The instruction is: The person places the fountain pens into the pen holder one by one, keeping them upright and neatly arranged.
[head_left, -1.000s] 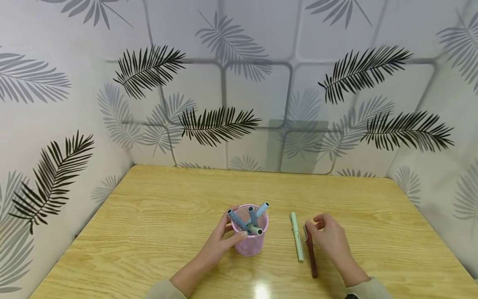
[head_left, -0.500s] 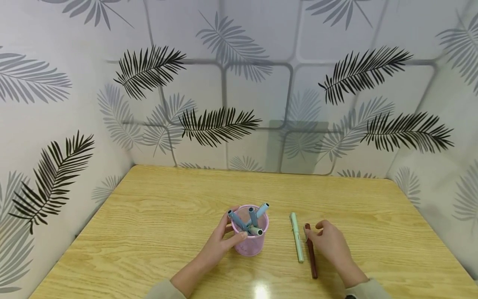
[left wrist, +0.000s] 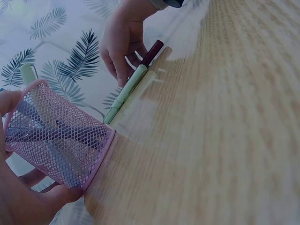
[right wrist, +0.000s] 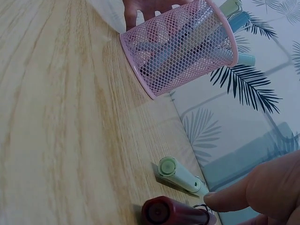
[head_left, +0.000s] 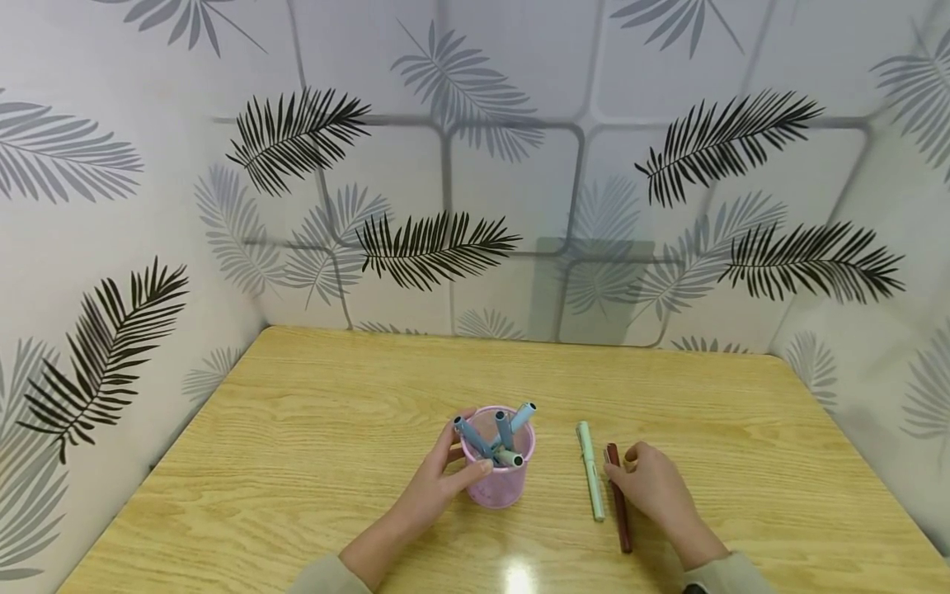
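My left hand (head_left: 438, 478) holds a pink mesh pen cup (head_left: 496, 488) upright on the table, its thumb on the near rim and fingers around the left side. Blue pens (head_left: 471, 437) and a pale green pen (head_left: 509, 458) stand in the cup. My right hand (head_left: 656, 487) is at the upper part of a dark red pen (head_left: 622, 520), pinching it near the clip with thumb and fingers; the pen lies on the table. Just left of it lies a light green pen (head_left: 591, 474). In the right wrist view the thumb (right wrist: 234, 197) touches the red pen's clip area.
The wooden table (head_left: 334, 396) reaches to a wall (head_left: 505, 181) with leaf-patterned covering at the back, and similar walls stand at both sides. Light glares on the table's near part.
My right hand has slid slightly down along the dark red pen, baring its upper end. The left hand and pen cup stay in place.
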Tool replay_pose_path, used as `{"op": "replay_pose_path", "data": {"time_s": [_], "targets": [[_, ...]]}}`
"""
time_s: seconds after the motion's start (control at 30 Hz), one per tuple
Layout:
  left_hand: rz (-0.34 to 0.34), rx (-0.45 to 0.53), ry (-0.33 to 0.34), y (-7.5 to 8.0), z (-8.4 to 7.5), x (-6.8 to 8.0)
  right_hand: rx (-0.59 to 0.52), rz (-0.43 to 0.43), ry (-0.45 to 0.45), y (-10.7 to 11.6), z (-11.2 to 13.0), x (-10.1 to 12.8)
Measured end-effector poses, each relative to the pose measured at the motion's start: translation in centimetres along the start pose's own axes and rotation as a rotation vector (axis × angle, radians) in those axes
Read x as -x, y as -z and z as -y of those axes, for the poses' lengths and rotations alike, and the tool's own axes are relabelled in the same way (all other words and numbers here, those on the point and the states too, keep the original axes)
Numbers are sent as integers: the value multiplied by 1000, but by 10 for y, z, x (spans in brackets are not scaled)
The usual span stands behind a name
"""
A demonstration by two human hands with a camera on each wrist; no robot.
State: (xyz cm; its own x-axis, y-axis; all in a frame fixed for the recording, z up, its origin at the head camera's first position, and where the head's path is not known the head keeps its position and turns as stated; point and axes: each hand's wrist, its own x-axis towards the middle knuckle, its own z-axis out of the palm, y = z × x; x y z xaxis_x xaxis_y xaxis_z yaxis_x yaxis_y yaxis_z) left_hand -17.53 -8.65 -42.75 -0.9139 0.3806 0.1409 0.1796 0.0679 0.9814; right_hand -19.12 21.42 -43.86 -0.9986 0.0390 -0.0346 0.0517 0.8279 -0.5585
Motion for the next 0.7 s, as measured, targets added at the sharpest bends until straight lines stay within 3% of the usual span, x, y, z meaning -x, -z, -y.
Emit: {"op": "replay_pose_path", "data": {"time_s": [0.7], "targets": [[-5, 2, 6, -1, 1, 1, 74, 38, 11, -1, 4, -2]]}}
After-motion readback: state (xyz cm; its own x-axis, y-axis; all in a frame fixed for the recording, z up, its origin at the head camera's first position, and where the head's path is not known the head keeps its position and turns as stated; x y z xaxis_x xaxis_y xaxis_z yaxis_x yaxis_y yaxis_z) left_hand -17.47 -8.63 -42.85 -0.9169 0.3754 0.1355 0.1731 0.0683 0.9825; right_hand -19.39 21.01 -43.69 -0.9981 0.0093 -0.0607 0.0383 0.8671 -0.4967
